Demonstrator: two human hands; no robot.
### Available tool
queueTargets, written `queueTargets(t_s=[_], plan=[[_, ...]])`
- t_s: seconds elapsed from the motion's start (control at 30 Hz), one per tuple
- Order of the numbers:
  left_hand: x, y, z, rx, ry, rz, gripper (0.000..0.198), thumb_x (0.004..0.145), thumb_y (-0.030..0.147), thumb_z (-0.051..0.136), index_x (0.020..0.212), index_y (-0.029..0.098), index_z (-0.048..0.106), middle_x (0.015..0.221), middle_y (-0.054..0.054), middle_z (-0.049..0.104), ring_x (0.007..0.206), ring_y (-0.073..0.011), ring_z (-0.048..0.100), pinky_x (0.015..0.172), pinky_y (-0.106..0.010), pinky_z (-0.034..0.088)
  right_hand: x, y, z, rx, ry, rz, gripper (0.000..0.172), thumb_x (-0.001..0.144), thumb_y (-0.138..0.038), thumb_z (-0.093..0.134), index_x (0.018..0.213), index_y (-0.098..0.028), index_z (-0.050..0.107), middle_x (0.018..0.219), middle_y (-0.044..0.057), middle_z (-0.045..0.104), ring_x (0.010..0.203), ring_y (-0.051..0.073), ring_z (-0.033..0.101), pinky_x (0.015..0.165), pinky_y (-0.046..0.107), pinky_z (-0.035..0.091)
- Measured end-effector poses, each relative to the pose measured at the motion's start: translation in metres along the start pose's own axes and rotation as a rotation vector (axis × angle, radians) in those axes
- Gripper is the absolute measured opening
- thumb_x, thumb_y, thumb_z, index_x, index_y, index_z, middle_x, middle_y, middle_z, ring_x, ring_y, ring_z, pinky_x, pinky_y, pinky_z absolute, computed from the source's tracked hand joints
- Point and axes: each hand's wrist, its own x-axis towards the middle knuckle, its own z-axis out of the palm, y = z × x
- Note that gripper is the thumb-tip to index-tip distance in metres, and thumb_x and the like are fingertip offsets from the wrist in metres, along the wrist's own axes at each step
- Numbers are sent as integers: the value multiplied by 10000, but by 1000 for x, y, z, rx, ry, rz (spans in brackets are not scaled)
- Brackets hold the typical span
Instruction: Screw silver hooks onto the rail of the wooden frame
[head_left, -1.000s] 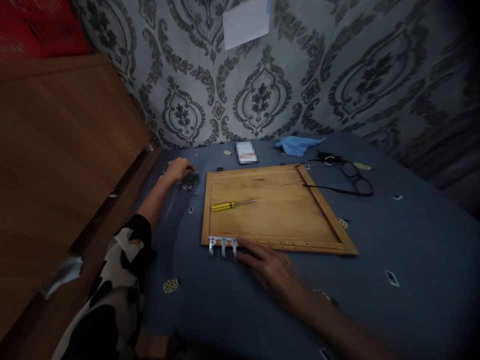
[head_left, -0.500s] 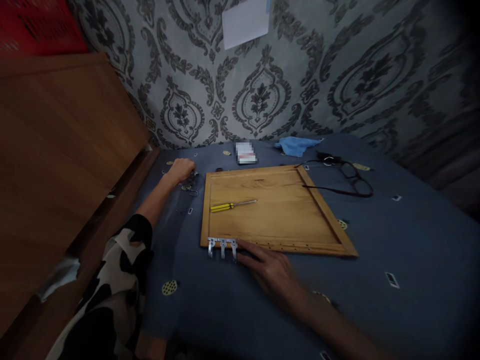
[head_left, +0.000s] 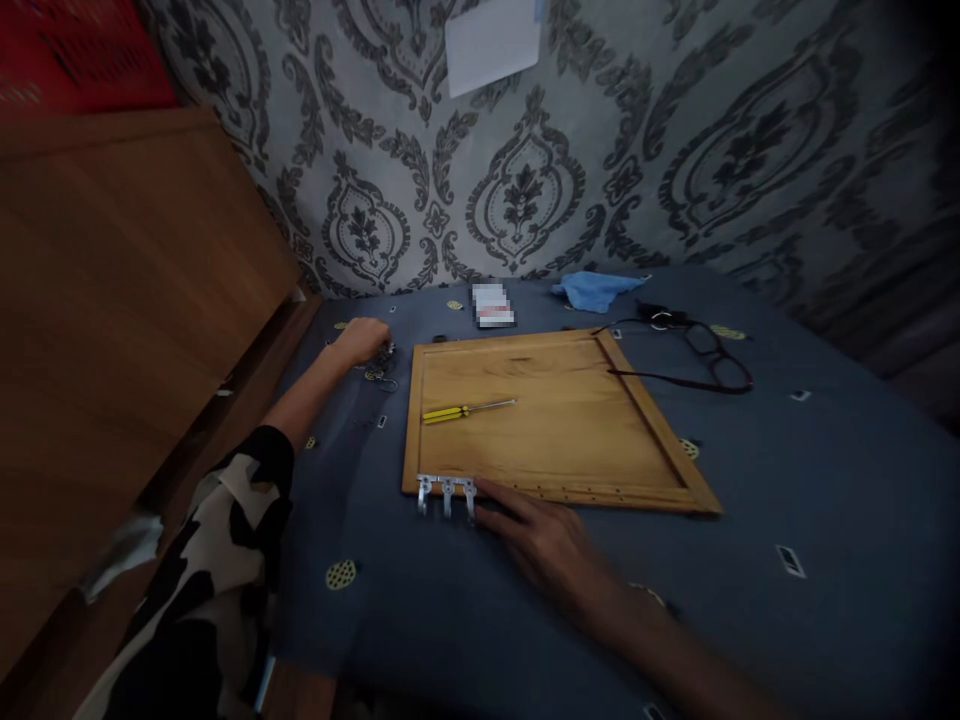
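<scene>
A wooden framed panel point(head_left: 555, 425) lies flat on a blue patterned cloth point(head_left: 787, 470). On it rests a yellow-handled screwdriver point(head_left: 465, 409). A row of silver metal hooks point(head_left: 447, 491) sits at the panel's near left edge. My right hand point(head_left: 540, 540) lies flat beside those hooks, fingers stretched out and touching the panel's near edge. My left hand point(head_left: 362, 340) reaches far left of the panel, fingers curled over a small pile of dark metal hardware point(head_left: 384, 368); what it grips is hidden.
Black glasses point(head_left: 709, 360) with a cord lie right of the panel, a blue rag point(head_left: 596, 288) and a small card point(head_left: 491, 304) behind it. A brown wooden board point(head_left: 112, 330) leans at the left. Patterned wallpaper point(head_left: 525, 170) rises behind.
My left hand has closed from a loose reach into curled fingers over the hardware pile. My right hand has stayed by the hooks.
</scene>
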Motion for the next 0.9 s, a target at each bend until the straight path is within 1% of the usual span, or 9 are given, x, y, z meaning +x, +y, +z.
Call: queueTargets(t_s=[0.17, 0.3, 0.43, 0.57, 0.67, 0.77, 0.9], plan=[[-5, -11, 1, -56, 33, -9, 341, 1006, 371, 671, 1278, 166, 656, 1282, -105, 678, 1160, -252, 679, 990, -474, 596, 0, 1, 0, 10, -4, 0, 523, 878, 33, 571, 1271, -260, 751, 1423, 85, 706, 1069, 220, 788, 834, 332, 673], [-8, -16, 5, -93, 53, 5, 331, 1009, 359, 665, 1279, 167, 660, 1325, -113, 664, 1216, -265, 656, 1036, -505, 574, 1, 0, -1, 3, 9, -9, 541, 859, 52, 591, 1275, -255, 752, 1426, 83, 704, 1075, 233, 789, 832, 343, 681], [-6, -15, 10, -130, 61, 26, 319, 1013, 356, 658, 1268, 164, 666, 1329, -114, 665, 1230, -267, 648, 1059, -518, 558, 2, -3, -4, 7, 3, 9, 575, 849, 67, 583, 1281, -272, 751, 1434, 72, 699, 1083, 226, 787, 855, 345, 680], [-4, -15, 14, -163, 59, 25, 336, 1012, 371, 659, 1275, 162, 660, 1314, -113, 669, 1205, -263, 659, 1042, -512, 567, 3, -4, -6, -12, -28, 8, 569, 854, 56, 563, 1279, -273, 751, 1421, 75, 707, 1068, 229, 792, 835, 350, 684], [-6, -17, 16, -183, 63, 18, 342, 1011, 375, 660, 1278, 161, 658, 1318, -114, 667, 1198, -262, 661, 1037, -509, 570, 3, -3, -5, -20, -24, 10, 573, 854, 48, 565, 1281, -286, 749, 1417, 70, 710, 1061, 227, 794, 824, 343, 683], [-11, -17, 18, -201, 78, 10, 347, 1012, 378, 657, 1281, 159, 656, 1308, -113, 671, 1202, -264, 659, 1046, -516, 561, 3, -2, -3, -21, 0, -4, 545, 860, 48, 566, 1267, -263, 752, 1413, 81, 713, 1059, 224, 794, 813, 331, 679], [-15, -12, 23, -222, 91, 4, 337, 1017, 386, 648, 1263, 156, 662, 1278, -107, 682, 1192, -260, 662, 1052, -518, 553, 1, -1, -1, -37, 15, -18, 507, 850, 50, 569, 1218, -235, 771, 1388, 96, 727, 1055, 235, 795, 816, 335, 678]])
